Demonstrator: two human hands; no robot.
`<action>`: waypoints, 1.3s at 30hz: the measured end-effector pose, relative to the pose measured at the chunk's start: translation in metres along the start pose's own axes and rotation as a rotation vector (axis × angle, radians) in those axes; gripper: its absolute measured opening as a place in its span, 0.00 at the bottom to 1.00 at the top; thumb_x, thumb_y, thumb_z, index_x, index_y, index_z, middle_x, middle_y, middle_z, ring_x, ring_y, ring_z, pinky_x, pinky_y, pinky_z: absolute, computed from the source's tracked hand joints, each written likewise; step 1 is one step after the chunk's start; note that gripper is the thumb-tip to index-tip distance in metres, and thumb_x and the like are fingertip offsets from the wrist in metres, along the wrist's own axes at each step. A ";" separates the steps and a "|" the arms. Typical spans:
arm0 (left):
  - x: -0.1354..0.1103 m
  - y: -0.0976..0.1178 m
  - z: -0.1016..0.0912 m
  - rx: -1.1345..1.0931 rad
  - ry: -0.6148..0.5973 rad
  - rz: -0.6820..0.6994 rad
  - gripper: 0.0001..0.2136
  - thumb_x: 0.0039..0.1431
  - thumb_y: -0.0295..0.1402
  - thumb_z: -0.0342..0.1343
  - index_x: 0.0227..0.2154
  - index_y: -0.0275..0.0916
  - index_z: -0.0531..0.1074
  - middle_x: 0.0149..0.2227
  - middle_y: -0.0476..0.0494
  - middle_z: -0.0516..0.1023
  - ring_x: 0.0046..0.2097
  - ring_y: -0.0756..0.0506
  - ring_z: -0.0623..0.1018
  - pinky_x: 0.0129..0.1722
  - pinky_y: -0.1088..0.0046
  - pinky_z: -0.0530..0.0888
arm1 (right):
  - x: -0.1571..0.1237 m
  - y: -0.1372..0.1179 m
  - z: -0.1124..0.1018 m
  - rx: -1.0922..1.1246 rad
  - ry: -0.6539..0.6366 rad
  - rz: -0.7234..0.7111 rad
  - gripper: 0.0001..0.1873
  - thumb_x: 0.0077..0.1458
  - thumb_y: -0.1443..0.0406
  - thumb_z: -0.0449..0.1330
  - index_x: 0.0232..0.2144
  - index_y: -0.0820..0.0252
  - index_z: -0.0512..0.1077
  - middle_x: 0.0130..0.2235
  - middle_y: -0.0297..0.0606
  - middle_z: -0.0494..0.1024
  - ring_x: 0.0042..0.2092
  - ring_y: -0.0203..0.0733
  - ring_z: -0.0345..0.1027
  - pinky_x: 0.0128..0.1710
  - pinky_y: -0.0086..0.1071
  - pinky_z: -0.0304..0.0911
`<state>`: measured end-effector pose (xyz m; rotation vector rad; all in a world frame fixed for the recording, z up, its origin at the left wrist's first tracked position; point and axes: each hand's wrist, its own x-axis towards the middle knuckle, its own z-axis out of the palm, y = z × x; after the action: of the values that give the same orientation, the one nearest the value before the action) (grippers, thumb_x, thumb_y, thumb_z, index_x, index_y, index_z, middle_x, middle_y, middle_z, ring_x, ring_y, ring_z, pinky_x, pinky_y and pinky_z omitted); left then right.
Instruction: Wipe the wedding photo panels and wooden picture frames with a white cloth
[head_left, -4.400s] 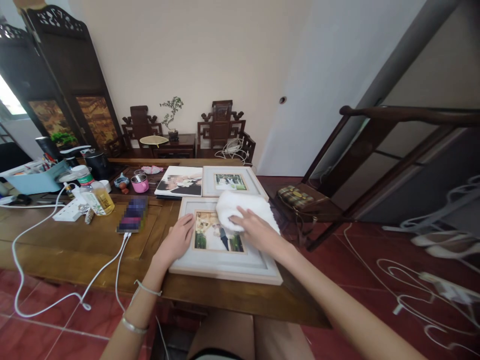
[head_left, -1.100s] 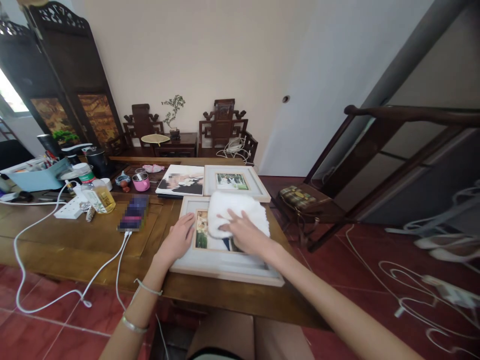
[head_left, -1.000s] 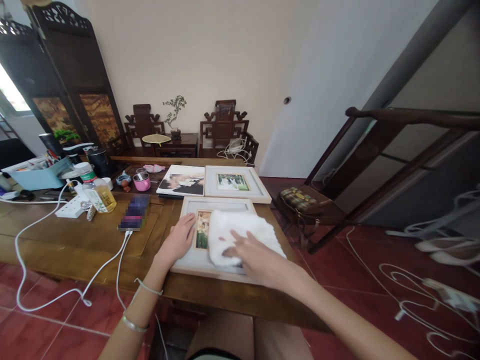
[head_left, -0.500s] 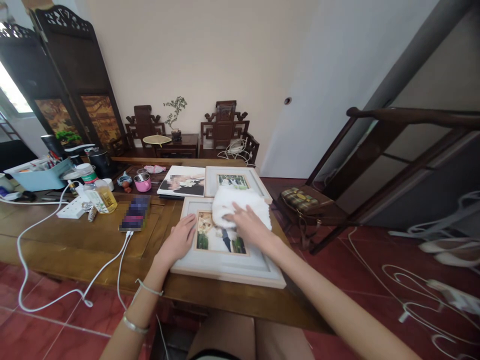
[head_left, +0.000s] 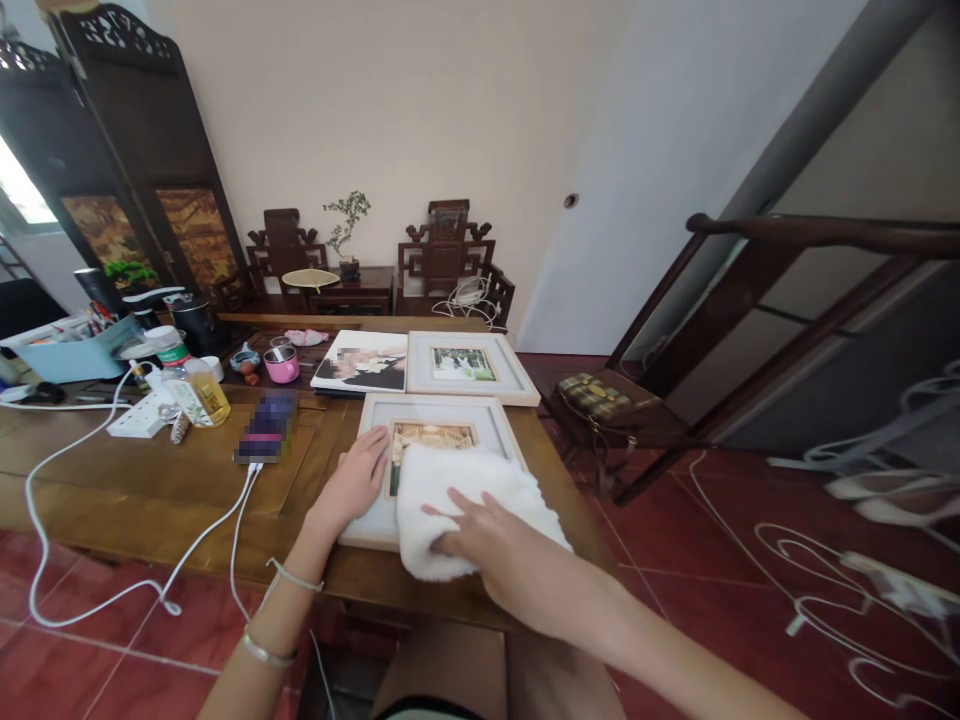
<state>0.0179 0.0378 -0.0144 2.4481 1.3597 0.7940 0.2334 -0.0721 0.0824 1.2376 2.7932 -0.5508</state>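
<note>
A light wood picture frame [head_left: 373, 412] lies flat near the table's front edge, with a photo inside a pale mat. My left hand [head_left: 357, 482] rests on its left side, fingers stretched out. With my right hand [head_left: 487, 535] I grip a fluffy white cloth [head_left: 491, 478] and press it on the near right part of the frame. The cloth covers most of the photo and hangs past the front edge of the frame. Behind lies a second framed photo [head_left: 504, 362], beside a white photo panel [head_left: 390, 350].
The wooden table [head_left: 315, 520] carries a phone [head_left: 266, 425] on white cables, an oil-coloured bottle [head_left: 196, 390], a power strip [head_left: 139, 415], a pink cup [head_left: 281, 364] and a blue bin [head_left: 71, 350]. On the right, a chair [head_left: 645, 405] holds a plaid bag [head_left: 592, 396].
My right hand has drawn the white cloth towards me, from the far right of the near frame to its front edge. The rear framed photo is now uncovered. My left hand has stayed in place.
</note>
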 end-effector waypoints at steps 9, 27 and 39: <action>0.001 0.002 -0.002 -0.006 -0.017 -0.002 0.18 0.63 0.33 0.40 0.54 0.38 0.63 0.59 0.37 0.62 0.61 0.43 0.61 0.59 0.56 0.60 | 0.043 0.049 0.007 -0.105 0.139 0.097 0.39 0.37 0.84 0.46 0.52 0.58 0.66 0.61 0.42 0.58 0.64 0.54 0.38 0.58 0.56 0.42; -0.001 0.022 -0.017 -0.180 0.086 -0.066 0.23 0.65 0.40 0.36 0.59 0.36 0.55 0.63 0.39 0.55 0.64 0.45 0.53 0.63 0.62 0.53 | 0.042 0.003 0.005 -0.169 -0.057 -0.031 0.37 0.37 0.83 0.52 0.51 0.53 0.68 0.65 0.32 0.46 0.63 0.67 0.31 0.54 0.67 0.40; -0.001 0.007 -0.005 -0.029 -0.048 -0.009 0.19 0.63 0.32 0.40 0.54 0.37 0.63 0.59 0.38 0.62 0.61 0.44 0.60 0.59 0.59 0.59 | 0.034 0.084 -0.019 -0.104 0.099 0.319 0.39 0.39 0.85 0.43 0.53 0.63 0.66 0.57 0.48 0.64 0.64 0.54 0.38 0.57 0.57 0.41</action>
<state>0.0198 0.0331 -0.0071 2.4208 1.3320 0.7429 0.2731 0.0108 0.0680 1.6812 2.5793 -0.3267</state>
